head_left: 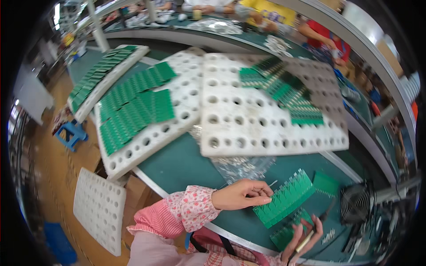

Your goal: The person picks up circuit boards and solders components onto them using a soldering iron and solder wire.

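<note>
Green PCB panel (pixel 287 198), qty 1, in L hand (pixel 245 194); pen-type tool (pixel 305 242) in R hand (pixel 307 235).
L hand: thumb + fingers pinching panel at its near-L end, rest of panel unsupported, tilted, ahead of R hand; R hand: fingers curled round tool, tip dir. unclear; 2nd panel (pixel 284 235) on bench (pixel 171 162) just L of R hand, contact n/c; bag of small parts (pixel 248 168) just beyond L hand; fan (pixel 355 204) R of both. Risk (est.): one-end grip may let panel pivot/slip; tool poss. catches pins or lower panel, hands being close.
</note>
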A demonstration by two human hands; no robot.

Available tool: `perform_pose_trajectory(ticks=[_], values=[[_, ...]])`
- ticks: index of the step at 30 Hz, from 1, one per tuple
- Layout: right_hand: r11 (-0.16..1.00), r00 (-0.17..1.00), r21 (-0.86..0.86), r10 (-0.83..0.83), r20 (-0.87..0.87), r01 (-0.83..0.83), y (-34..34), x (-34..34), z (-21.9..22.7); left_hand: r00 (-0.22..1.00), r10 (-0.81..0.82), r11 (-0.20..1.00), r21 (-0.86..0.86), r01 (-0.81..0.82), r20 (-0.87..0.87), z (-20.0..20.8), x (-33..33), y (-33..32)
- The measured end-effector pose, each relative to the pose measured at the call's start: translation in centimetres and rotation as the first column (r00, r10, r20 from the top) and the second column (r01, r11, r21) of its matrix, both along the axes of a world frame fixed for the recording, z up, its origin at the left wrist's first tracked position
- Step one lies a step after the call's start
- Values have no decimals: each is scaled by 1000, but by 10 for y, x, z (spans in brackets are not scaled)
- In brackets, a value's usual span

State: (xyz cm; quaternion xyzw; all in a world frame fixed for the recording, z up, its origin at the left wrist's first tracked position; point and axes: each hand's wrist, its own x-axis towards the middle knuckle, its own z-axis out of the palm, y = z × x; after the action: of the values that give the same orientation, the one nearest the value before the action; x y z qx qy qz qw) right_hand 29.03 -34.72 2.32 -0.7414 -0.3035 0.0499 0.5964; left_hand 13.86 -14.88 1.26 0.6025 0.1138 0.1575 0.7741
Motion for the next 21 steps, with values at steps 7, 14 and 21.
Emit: perform_pose_trajectory(ticks=[7,14,21], values=[[974,921,-185,-49,385,129,-30,-7,-24,559,827,542,176,-822,64,16,-96,39],[931,791,-303,26,611,204,-30,-22,-22,-61,980,-185,760,-623,189,28,-142,111],[885,964,-441,-27,266,147,-40,-20,-27,-157,977,-186,936,-298,144,20,-162,138]])
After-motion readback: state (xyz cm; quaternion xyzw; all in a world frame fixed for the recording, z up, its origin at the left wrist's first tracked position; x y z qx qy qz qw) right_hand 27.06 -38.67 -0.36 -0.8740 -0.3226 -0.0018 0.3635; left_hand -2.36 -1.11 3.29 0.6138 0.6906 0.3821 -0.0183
